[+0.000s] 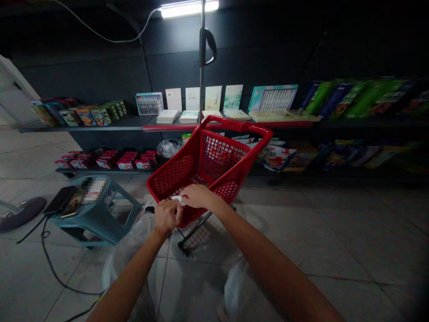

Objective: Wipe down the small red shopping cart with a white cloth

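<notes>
A crumpled white wad (178, 200) sits at the near rim of a red, lattice-walled shopping cart (219, 163), pinched by the right hand (195, 197); the left hand (167, 216) curls there too, whether gripping I cannot tell. Tiled floor (318, 223) stretches rightward; a smooth blue-grey stool (100, 219) stands left, and shelved packets (365, 96) blur into darkness at far right.
</notes>
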